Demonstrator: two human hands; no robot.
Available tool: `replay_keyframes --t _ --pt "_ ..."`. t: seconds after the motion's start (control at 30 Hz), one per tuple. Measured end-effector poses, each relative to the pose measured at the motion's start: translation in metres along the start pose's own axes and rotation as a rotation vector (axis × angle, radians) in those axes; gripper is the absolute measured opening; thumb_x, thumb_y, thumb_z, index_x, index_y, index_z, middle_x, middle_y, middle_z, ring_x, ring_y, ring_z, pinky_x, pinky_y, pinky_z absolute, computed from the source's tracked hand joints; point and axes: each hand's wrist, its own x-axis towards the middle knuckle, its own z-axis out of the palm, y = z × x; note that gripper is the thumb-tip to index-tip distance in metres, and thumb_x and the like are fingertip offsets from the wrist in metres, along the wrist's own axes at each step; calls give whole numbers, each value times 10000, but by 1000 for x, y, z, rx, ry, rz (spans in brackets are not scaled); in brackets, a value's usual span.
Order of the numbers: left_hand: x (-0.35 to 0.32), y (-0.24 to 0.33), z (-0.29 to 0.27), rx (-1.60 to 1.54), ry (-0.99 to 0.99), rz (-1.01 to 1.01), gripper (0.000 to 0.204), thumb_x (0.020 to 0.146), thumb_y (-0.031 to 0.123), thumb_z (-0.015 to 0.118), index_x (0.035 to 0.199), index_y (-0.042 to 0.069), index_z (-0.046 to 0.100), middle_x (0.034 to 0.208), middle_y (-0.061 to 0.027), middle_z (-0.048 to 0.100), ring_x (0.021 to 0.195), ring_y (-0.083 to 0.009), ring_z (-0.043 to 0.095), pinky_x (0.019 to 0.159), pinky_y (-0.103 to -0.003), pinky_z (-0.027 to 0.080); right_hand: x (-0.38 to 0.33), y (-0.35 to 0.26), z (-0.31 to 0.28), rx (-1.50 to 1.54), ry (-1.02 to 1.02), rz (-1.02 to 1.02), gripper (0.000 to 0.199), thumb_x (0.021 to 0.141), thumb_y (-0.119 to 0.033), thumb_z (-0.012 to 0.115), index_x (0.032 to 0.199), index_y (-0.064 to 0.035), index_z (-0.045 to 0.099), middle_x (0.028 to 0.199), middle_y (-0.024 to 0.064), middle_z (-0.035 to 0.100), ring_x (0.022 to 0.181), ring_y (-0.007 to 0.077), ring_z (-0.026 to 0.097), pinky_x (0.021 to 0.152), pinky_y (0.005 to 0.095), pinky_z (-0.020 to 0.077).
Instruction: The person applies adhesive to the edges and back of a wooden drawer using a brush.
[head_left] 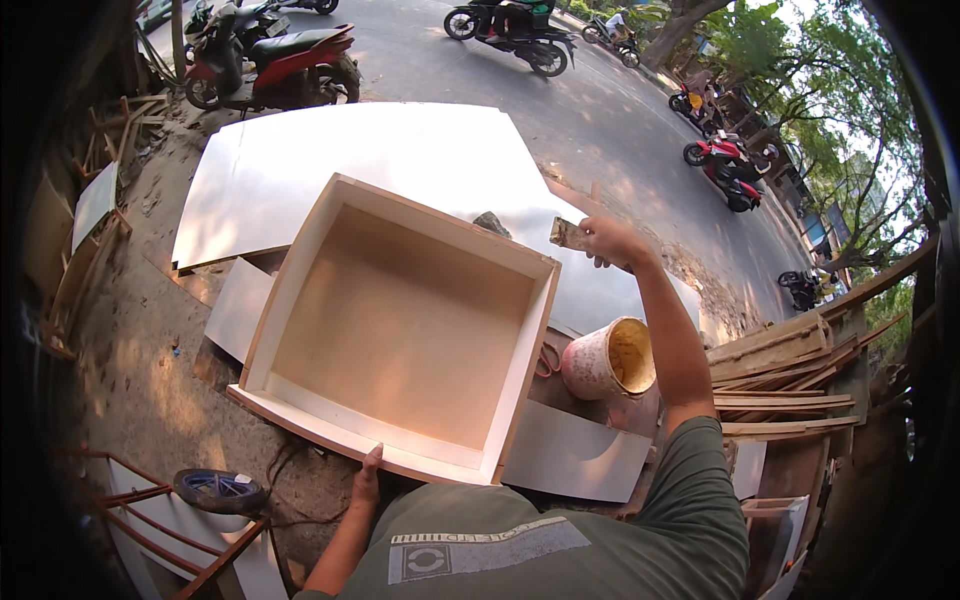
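A shallow wooden box like a drawer point(400, 320), with white inner walls and a light brown bottom, tilts in front of me with its open side up. My left hand point(368, 477) grips its near rim, the thumb over the edge and the other fingers mostly hidden below. Beyond the box's far right corner, my right hand point(615, 244) is closed around a flat, stained brush point(568, 234), held in the air. Under my right forearm a spattered bucket point(588, 364) leans toward the right, with yellowish paste point(630, 358) coating its inside.
Large white boards point(360, 140) lie beyond and beneath the box, with a grey stone point(491, 224) on them. Scissors point(547, 360) lie by the bucket. Stacked timber strips point(785, 400) are at right, a wheel point(220, 491) at lower left. Motorbikes point(285, 65) stand or pass along the road.
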Motion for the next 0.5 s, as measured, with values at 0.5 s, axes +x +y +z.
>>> replay_keyframes --t 0.5 --pt "12 -34 -28 128 35 -138 698 916 566 651 1337 9 656 1310 -84 640 1223 -150 544 1100 -305 390 56 -78 50 -134 -55 -51 161 807 23 502 867 112 623 688 161 651 550 238 649 477 373 501"
